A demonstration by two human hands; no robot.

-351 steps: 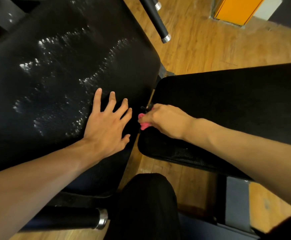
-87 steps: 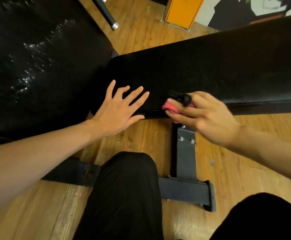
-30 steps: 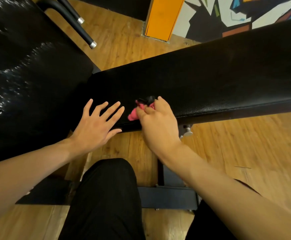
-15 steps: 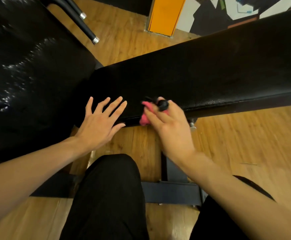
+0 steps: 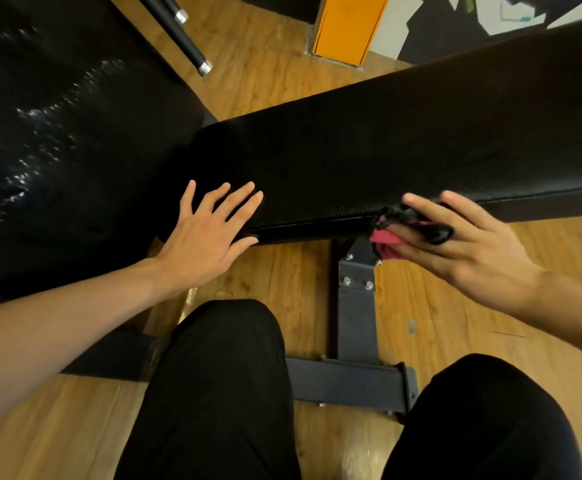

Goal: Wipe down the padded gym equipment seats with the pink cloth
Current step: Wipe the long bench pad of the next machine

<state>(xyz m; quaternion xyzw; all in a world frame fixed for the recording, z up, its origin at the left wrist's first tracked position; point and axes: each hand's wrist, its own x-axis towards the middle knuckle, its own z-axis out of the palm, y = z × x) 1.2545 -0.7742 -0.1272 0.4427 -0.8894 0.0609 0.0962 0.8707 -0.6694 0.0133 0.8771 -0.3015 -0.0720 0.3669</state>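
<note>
A long black padded bench seat [image 5: 403, 140] runs from the centre to the upper right. My right hand [image 5: 455, 244] presses the pink cloth [image 5: 384, 242] against the seat's near edge, above the metal post; a black band or cord lies across its fingers. Most of the cloth is hidden under the fingers. My left hand [image 5: 210, 233] lies flat with fingers spread on the seat's left end, holding nothing. A second, larger black pad [image 5: 57, 133] fills the left side, with shiny wet streaks on it.
The bench's grey metal post and foot [image 5: 355, 323] stand on the wooden floor between my knees [image 5: 220, 375]. Black bars with chrome ends [image 5: 192, 53] stick out at the top. An orange panel [image 5: 348, 26] stands at the far wall.
My right hand has slid the pink cloth rightward along the seat's near edge, away from my left hand. The left hand stays flat on the seat's end.
</note>
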